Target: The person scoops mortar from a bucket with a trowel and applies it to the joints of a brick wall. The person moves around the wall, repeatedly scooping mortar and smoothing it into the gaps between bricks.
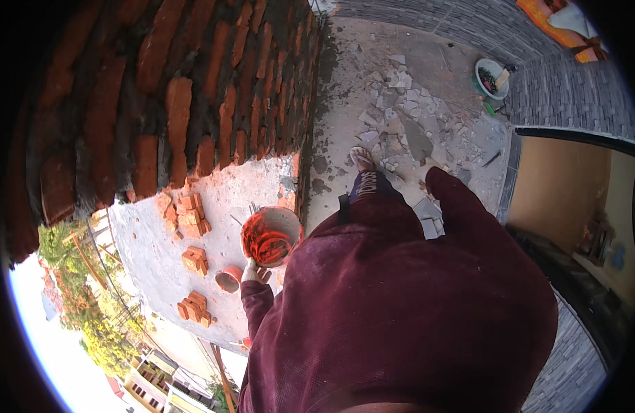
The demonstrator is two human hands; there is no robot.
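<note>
My left hand (254, 271) is at the rim of a round bucket (288, 224), thumb and fingers closed at its edge. Orange-red wet residue coats the bucket's inside, and a grey side shows. Next to that hand, a smaller reddish bucket (228, 279) rests on the pale concrete surface. My right hand (423, 185) barely shows past the end of its maroon sleeve, above the floor with broken tile; its fingers are mostly hidden.
A rough brick wall (180, 117) with dark mortar rises at the left. Several brick stacks (195, 260) lie beyond the buckets. Broken tile pieces (415, 138) cover the floor ahead of my sandalled foot (362, 157). A pale basin (491, 78) stands by the grey tiled wall (575, 93).
</note>
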